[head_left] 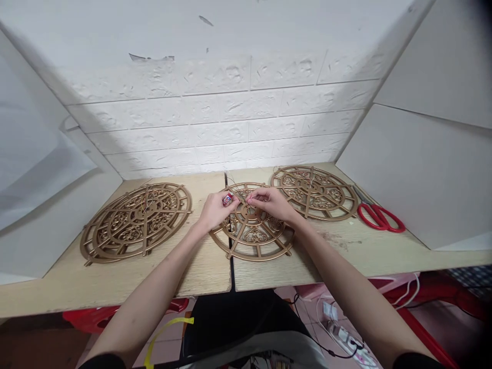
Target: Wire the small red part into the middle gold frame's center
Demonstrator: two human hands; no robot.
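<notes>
A round bronze-coloured ornamental lattice disc (257, 251) lies flat before me, with thin wires at its hub. Over its far half, my left hand (217, 210) is closed around a small red, blue and white printed thing that looks like a lighter (227, 199). Close beside it, my right hand (274, 204) pinches thin wires (249, 205) above the hub. The fingertips of both hands nearly meet, and the exact grip on the wires is too small to make out.
Similar lattice discs lie stacked at the left (144, 246) and at the back right (326, 210). Red-handled scissors (380, 218) rest beside the right panel (434, 174). A dark gap (231, 271) splits the wooden tabletop (200, 277). A white brick-patterned wall (215, 107) stands behind.
</notes>
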